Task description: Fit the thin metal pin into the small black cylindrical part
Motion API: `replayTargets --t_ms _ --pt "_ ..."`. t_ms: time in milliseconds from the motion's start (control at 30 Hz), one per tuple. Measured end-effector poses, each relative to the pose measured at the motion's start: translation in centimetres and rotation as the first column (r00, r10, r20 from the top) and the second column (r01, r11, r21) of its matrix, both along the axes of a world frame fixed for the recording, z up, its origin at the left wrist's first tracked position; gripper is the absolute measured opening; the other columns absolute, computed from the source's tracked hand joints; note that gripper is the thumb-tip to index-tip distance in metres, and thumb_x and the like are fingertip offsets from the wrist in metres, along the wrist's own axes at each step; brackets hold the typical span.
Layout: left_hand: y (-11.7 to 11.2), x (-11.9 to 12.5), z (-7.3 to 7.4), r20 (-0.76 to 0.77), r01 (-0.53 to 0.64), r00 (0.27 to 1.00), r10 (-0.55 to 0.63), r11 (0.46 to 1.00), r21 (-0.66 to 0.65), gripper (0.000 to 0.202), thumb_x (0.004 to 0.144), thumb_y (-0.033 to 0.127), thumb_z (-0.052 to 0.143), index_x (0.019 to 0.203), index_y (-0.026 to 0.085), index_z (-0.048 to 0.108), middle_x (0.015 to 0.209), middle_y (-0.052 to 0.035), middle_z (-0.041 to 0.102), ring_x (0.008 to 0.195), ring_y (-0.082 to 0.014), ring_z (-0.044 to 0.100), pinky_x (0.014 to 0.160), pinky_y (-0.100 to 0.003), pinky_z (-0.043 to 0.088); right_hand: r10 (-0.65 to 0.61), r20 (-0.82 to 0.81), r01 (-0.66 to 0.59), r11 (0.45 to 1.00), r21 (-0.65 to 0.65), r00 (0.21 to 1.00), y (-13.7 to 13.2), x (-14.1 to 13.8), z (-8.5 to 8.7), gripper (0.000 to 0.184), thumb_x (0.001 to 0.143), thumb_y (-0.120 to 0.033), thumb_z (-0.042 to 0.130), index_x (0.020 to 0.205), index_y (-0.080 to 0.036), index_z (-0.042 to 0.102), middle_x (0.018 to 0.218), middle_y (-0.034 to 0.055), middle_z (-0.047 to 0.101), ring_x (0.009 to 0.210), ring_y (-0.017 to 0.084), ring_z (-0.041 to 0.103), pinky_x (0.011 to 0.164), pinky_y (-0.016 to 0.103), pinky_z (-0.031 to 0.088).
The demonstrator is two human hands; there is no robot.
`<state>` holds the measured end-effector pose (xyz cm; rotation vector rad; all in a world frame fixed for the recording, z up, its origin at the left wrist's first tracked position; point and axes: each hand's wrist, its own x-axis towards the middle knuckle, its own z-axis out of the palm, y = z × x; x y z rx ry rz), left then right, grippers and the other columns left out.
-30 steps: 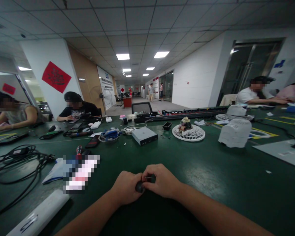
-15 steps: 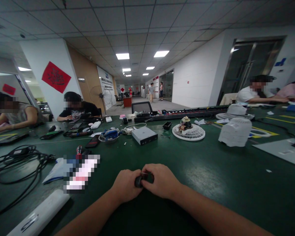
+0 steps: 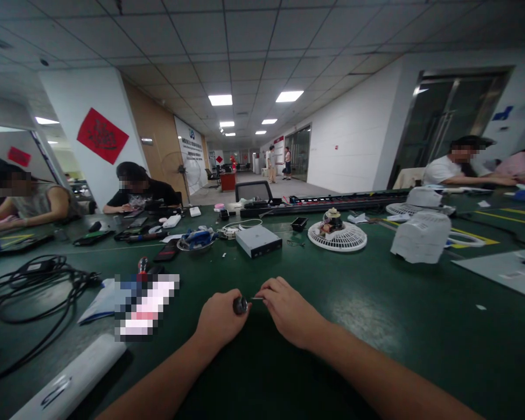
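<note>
My left hand is closed around a small dark cylindrical object, whose round end faces right, toward my other hand. Its exact kind cannot be made out. Between thumb and fingertips, my right hand pinches a thin metal pin that points left at the dark cylinder. A small gap separates the pin's tip from the cylinder. Both hands are above the green tabletop, close to me. Beyond them lies a grey optical disc drive.
A white fan grille with motor and a white plastic housing lie right. On the left are coiled black cables, a blue-white packet, a screwdriver and a long white case. Several people sit around the table.
My hands have moved apart; earlier they met at the dark cylinder. The right hand has drawn right with the thin pin, and the cylinder's round end now shows.
</note>
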<state>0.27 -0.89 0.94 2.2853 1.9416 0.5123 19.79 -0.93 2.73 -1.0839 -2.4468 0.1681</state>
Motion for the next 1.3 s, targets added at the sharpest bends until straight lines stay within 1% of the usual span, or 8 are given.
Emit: replayTargets --t_ms 100,267,400,667,833,1100,1233,1300 --pt "-0.2 0.1 0.2 0.031 0.013 0.999 -0.013 1.0 -0.018 0.022 0.086 0.04 0.057 0.075 0.021 0.061 0.072 -0.0005 0.066 0.067 -0.0157 0.062 0.055 -0.025 0.033 0.0 0.07 0.001 1.0 -0.017 0.998 -0.1 -0.3 -0.2 0.032 0.097 -0.021 0.037 0.119 -0.02 0.06 0.109 0.0091 0.063 0.1 0.021 0.056 0.087 0.035 0.045" --pt "-0.5 0.2 0.7 0.078 0.025 0.997 -0.022 0.999 -0.037 0.021 0.087 0.039 0.057 0.076 0.021 0.06 0.073 0.0007 0.066 0.067 -0.0152 0.061 0.056 -0.025 0.035 -0.137 0.189 0.148 0.988 -0.044 0.972 -0.3 -0.1 0.3 0.033 0.1 -0.032 0.03 0.12 -0.025 0.055 0.096 0.0061 0.069 0.082 0.02 0.065 0.071 0.031 0.047" --pt "-0.7 0.4 0.9 0.053 0.033 0.998 -0.031 0.999 -0.041 0.021 0.087 0.038 0.056 0.077 0.021 0.059 0.074 0.0002 0.066 0.069 -0.0152 0.062 0.057 -0.024 0.035 -0.102 0.246 0.113 0.993 -0.031 0.964 -0.7 -0.1 0.9 0.027 0.099 -0.029 0.033 0.114 -0.026 0.054 0.094 0.0048 0.069 0.074 0.018 0.065 0.065 0.029 0.045" --pt "-0.9 0.7 0.6 -0.061 0.111 0.992 -0.112 0.994 -0.021 0.012 0.084 0.034 0.057 0.082 0.023 0.061 0.08 -0.0008 0.068 0.075 -0.0187 0.063 0.06 -0.027 0.036 -0.098 0.315 0.09 0.995 0.041 0.944 -0.9 -0.5 0.9 0.026 0.096 -0.028 0.039 0.1 -0.022 0.064 0.09 0.0063 0.068 0.074 0.019 0.065 0.064 0.028 0.044" --pt "-0.9 0.6 0.5 -0.115 0.136 0.983 -0.141 0.99 -0.047 0.009 0.084 0.031 0.055 0.083 0.024 0.06 0.081 -0.0004 0.068 0.075 -0.0193 0.063 0.062 -0.028 0.039 0.034 0.225 -0.024 0.999 -0.044 0.974 -1.1 -0.3 0.7 0.027 0.094 -0.031 0.042 0.102 -0.024 0.067 0.095 0.004 0.07 0.084 0.019 0.065 0.073 0.029 0.045" --pt "-1.0 0.9 1.2 -0.192 0.111 0.974 -0.122 0.992 -0.067 0.011 0.086 0.033 0.054 0.082 0.024 0.059 0.083 -0.0019 0.068 0.078 -0.0206 0.064 0.064 -0.03 0.042 -0.028 0.218 0.042 0.997 -0.058 0.975 -1.1 -0.7 0.6 0.028 0.095 -0.031 0.041 0.1 -0.024 0.067 0.094 0.0047 0.071 0.082 0.02 0.065 0.07 0.031 0.045" --pt "-1.3 1.3 1.5 -0.21 0.093 0.972 -0.109 0.992 -0.083 0.009 0.086 0.03 0.054 0.083 0.023 0.059 0.083 -0.0018 0.068 0.08 -0.0198 0.064 0.067 -0.029 0.043 -0.13 0.228 0.145 0.988 -0.049 0.965 -1.0 -0.6 0.5 0.028 0.094 -0.03 0.04 0.094 -0.022 0.067 0.09 0.0064 0.07 0.08 0.02 0.065 0.068 0.03 0.044" --pt "-1.3 1.3 1.6 -0.211 0.087 0.972 -0.105 0.992 -0.093 0.008 0.085 0.03 0.055 0.084 0.023 0.059 0.085 -0.0021 0.068 0.081 -0.0201 0.064 0.067 -0.029 0.044 -0.089 0.237 0.106 0.993 -0.06 0.967 -1.1 -0.6 0.4 0.028 0.094 -0.031 0.041 0.09 -0.022 0.067 0.087 0.0056 0.07 0.078 0.02 0.065 0.067 0.03 0.044"
